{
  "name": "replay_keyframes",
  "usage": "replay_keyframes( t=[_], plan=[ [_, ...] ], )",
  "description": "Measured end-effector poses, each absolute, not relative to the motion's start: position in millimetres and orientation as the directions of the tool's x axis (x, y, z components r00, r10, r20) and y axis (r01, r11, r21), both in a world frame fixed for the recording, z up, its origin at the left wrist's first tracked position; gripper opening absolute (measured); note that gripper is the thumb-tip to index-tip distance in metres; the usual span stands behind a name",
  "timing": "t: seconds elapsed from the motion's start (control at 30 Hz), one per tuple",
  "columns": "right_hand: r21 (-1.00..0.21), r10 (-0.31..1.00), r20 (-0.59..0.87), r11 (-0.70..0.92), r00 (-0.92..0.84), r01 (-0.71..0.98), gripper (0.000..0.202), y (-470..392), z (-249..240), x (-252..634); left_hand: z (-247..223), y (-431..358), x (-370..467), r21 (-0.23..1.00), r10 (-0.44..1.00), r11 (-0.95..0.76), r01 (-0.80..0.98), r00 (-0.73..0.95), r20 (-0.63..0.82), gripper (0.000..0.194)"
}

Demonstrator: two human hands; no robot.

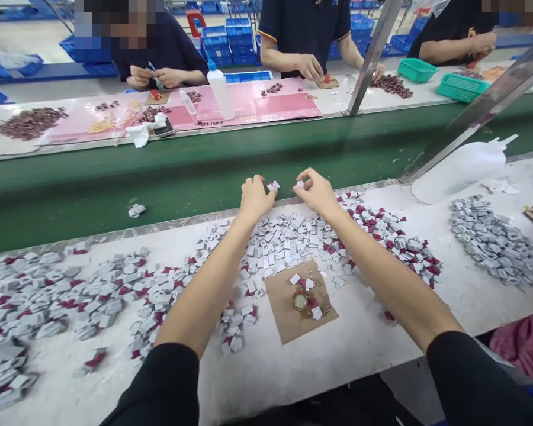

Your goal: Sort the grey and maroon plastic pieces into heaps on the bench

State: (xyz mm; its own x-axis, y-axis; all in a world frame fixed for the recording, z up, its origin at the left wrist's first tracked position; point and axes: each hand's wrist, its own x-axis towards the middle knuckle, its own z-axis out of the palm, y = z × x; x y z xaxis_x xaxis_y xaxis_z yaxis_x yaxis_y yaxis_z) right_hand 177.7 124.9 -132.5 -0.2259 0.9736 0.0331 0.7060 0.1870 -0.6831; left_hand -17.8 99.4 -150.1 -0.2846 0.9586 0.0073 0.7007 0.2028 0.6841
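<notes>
My left hand (256,196) reaches over the far edge of the table, its fingers closed on a small white-grey plastic piece (273,186). Level with it, my right hand (316,193) pinches another small pale piece (299,184) between thumb and fingertips. Both hands hang above the green conveyor belt (195,204). Below them spreads a heap of small grey and dark-red pieces (284,239). Nearer to me lies a brown cardboard square (288,328), with a small round cap (300,300) and a few loose pieces on it.
More grey and red pieces (93,290) cover the table's left side. At right are a grey heap (493,239), a white bottle (462,168) and a slanting metal post (479,112). One cluster (137,210) lies on the belt. Several co-workers sit across it, near a squeeze bottle (221,94).
</notes>
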Motion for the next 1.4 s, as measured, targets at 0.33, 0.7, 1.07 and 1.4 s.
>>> replay_keyframes(
  t=[0.33, 0.7, 1.07, 1.4],
  plan=[
    [-0.992, 0.965, -0.106, -0.087, -0.239, 0.089, 0.037, -41, -123, 252, -159, 8, -26, 0.484, 0.992, -0.100, 0.870, 0.048, 0.117, 0.005],
    [-0.955, 0.953, -0.229, -0.260, -0.197, -0.144, 0.031, -93, -124, 261, -100, -40, -6, 0.778, 0.995, -0.103, 0.619, 0.072, 0.075, 0.014],
    [-0.947, 0.927, -0.299, -0.318, -0.229, -0.051, 0.022, -130, -133, 272, -129, -136, 8, 0.725, 0.978, -0.075, 0.685, 0.191, -0.079, 0.016],
    [-0.983, 0.963, -0.185, -0.185, -0.195, 0.019, 0.005, -135, -141, 261, -138, -141, 16, 0.691, 0.972, -0.091, 0.717, 0.216, -0.096, 0.027]
  ],
)
